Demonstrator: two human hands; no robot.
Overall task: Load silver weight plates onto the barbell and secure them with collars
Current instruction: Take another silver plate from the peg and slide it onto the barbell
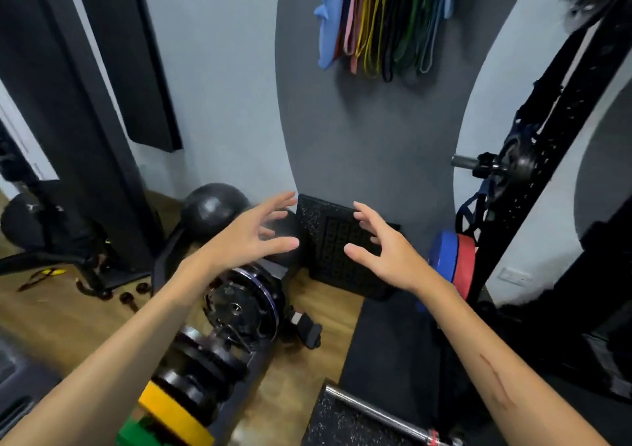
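Observation:
Both my hands are stretched forward with fingers spread and nothing in them. My left hand (254, 237) hovers above a shiny silver weight plate (244, 305) standing on a low plate rack with darker plates (195, 373) behind it. My right hand (383, 245) is in front of a black speckled mat block (328, 240) leaning on the wall. A steel barbell shaft (379, 415) lies across a speckled block at the bottom right. A second bar sleeve (466, 162) sticks out of the black rack at right. No collar can be made out.
Yellow (171, 411) and green (136, 432) plates sit at the rack's near end. Blue (443, 257) and red (465, 260) plates lean by the rack upright. Black balls (212, 207) rest near the wall. Resistance bands (386, 17) hang above. Small items litter the wood floor at left.

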